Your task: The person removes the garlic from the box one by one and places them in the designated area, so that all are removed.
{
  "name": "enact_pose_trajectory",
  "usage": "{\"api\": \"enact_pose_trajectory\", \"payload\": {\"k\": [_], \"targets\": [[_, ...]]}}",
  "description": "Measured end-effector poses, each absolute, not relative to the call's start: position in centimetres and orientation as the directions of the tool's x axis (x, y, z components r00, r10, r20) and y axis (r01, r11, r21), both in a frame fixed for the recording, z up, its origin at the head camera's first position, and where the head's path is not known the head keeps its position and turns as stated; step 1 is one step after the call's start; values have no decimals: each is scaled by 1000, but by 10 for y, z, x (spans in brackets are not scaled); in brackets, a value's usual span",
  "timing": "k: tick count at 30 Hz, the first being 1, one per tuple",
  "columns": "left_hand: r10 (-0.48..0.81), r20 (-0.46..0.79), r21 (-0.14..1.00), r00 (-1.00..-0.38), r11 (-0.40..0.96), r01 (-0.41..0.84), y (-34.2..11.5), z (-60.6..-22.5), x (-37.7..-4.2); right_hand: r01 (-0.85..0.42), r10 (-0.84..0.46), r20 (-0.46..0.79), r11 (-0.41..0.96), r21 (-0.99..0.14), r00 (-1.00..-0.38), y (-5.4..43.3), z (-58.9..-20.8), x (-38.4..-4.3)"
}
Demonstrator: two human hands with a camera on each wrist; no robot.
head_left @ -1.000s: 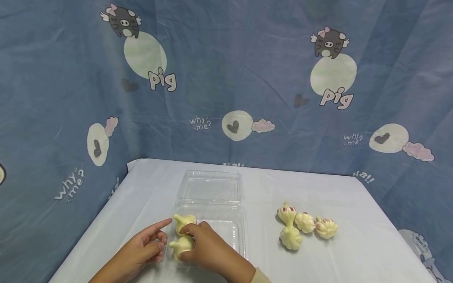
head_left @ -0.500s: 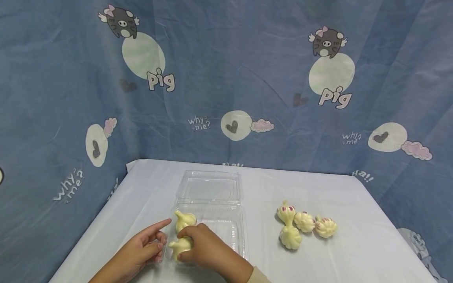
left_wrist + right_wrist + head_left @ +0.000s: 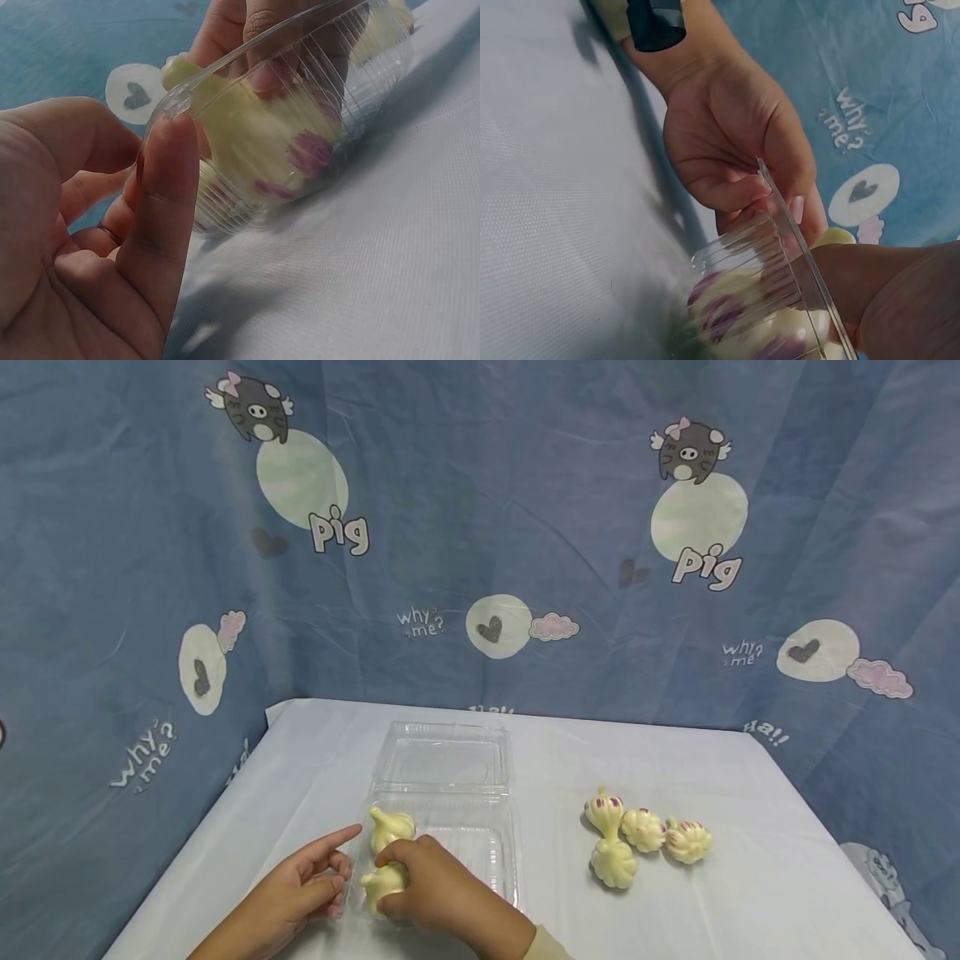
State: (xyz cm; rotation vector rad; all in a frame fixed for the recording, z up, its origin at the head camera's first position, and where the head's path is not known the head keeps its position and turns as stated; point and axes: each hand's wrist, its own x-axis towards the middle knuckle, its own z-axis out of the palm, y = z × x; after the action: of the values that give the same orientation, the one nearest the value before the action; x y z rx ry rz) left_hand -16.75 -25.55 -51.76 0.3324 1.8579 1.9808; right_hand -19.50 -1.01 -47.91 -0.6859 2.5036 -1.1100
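A clear plastic clamshell container lies unfolded, its lid flat toward the back. Two cream garlic bulbs sit along its left side: a back bulb and a front bulb, their stems pointing left. My right hand reaches over the tray and grips the front bulb between thumb and fingers. At the left rim, my left hand pinches the plastic, the thumb pressed on the edge in the left wrist view. Purple patches on a garlic bulb show through the ribbed wall there.
Several more garlic bulbs lie in a cluster on the white tablecloth to the right, some with purple streaks. A blue printed curtain stands behind and beside the table.
My right hand's fingers have come off the back bulb, which shifted slightly away, and now hold just the front bulb. The left hand stays at the rim.
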Motion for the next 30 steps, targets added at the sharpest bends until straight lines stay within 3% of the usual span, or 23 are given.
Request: {"api": "enact_pose_trajectory", "payload": {"k": [13,30], "targets": [[447,-58,993,-893,-63,-96,-256,-520,-167,-305,-554,-79,566,-766,-829,-8,-479,-194],[432,-106,992,-896,-19,-127,-255,-517,-168,-307,-560,-37,507,-806,-828,-3,-473,-195]]}}
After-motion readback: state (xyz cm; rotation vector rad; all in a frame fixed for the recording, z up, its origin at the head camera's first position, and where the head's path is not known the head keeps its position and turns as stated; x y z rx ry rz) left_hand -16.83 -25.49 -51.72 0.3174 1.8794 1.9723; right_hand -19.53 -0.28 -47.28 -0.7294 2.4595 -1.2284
